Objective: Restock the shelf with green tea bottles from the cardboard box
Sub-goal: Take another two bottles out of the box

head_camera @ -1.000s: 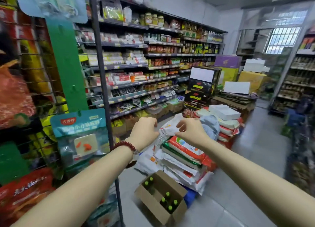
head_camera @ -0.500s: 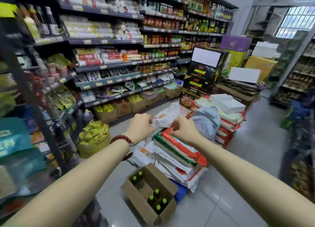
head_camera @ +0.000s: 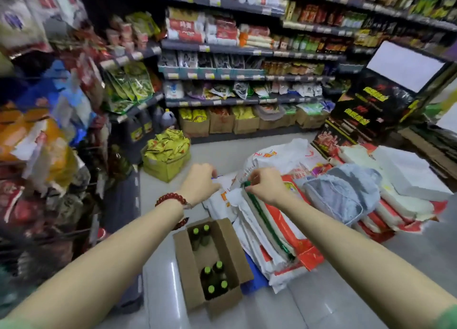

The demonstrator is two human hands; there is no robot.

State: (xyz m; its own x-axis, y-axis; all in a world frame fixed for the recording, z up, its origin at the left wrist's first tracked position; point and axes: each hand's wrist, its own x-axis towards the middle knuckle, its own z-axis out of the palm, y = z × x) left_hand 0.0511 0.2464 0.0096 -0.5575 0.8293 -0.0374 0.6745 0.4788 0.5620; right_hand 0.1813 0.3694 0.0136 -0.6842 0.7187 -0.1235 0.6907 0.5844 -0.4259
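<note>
Head view, cardboard box [head_camera: 223,244] beside sacks [head_camera: 269,232]

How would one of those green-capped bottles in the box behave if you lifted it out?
Each green-capped bottle looks tall and narrow, so probably tippy once stood alone. Liquid would likely make it heavy for its size. The cardboard box is partly empty, so neighbours may topple when one leaves.

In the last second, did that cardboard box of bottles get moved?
No. The cardboard box sits against the same stack of sacks; only the camera tilted down.
</note>
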